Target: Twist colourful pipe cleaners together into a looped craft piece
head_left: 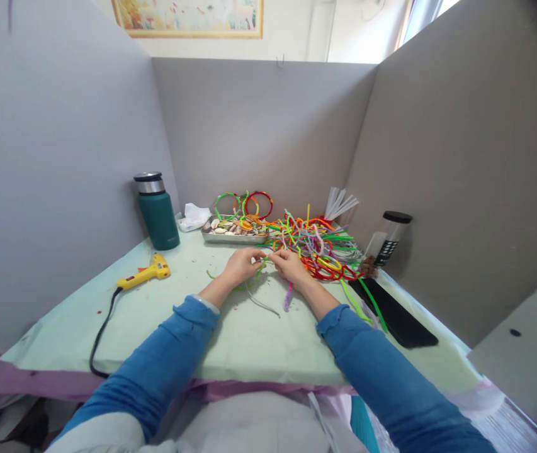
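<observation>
Over the middle of the table, my left hand (240,267) pinches a light green pipe cleaner (262,267) between thumb and fingers. Its fingertips nearly meet those of my right hand (291,265), which are also pinched together at the upper end of that pipe cleaner. What exactly sits in the right fingertips is too small to make out. Below the hands hangs or lies a thin grey strand (263,305). A purple and pink pipe cleaner (288,298) lies beside my right wrist, partly hidden by it.
A tangled heap of coloured pipe cleaners (315,242) lies behind my right hand. Next to it stands a metal tray (235,238) of shells. A yellow glue gun (145,274) and green bottle (158,217) are left; a black phone-like slab (395,314) and clear canister (388,242) right.
</observation>
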The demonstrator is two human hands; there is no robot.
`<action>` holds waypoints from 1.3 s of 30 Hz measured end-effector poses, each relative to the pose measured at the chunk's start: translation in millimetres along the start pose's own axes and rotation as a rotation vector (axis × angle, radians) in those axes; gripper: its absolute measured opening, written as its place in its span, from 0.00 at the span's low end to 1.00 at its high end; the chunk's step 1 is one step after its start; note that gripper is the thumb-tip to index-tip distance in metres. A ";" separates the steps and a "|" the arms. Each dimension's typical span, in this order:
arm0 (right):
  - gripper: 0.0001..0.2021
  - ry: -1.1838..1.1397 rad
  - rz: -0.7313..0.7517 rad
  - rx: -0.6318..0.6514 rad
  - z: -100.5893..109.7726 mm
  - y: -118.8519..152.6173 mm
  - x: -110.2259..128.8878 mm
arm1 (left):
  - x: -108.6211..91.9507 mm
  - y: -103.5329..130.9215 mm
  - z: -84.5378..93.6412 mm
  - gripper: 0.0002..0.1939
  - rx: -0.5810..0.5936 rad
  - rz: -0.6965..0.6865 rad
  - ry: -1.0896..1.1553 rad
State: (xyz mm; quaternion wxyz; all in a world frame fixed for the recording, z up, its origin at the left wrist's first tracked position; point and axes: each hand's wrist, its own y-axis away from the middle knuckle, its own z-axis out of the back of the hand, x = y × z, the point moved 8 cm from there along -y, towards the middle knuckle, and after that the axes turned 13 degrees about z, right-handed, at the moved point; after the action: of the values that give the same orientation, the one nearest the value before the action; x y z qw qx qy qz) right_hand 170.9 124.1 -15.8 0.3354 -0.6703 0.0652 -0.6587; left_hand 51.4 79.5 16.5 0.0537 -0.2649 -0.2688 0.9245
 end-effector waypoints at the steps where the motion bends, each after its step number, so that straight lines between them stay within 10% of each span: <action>1: 0.14 0.003 0.000 0.001 -0.1 0.1 0.3 | -1.6 0.6 1.2 0.13 -0.009 -0.012 -0.008; 15: 0.15 0.023 0.037 -0.015 2.7 -3.1 -2.7 | -7.0 2.7 2.3 0.13 -0.002 -0.037 0.080; 26: 0.15 0.085 0.091 0.050 -3.4 -1.0 3.5 | 28.2 6.3 -19.3 0.18 0.250 0.533 0.584; 39: 0.16 0.056 0.088 0.076 -7.7 0.6 6.3 | 23.1 18.5 -33.4 0.13 0.454 0.843 1.026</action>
State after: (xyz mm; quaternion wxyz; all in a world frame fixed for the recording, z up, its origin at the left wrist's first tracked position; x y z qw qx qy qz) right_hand 164.8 117.6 -11.6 0.3874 -0.6347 0.0788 -0.6640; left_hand 49.8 85.0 -27.8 -0.1354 -0.7317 0.1156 0.6579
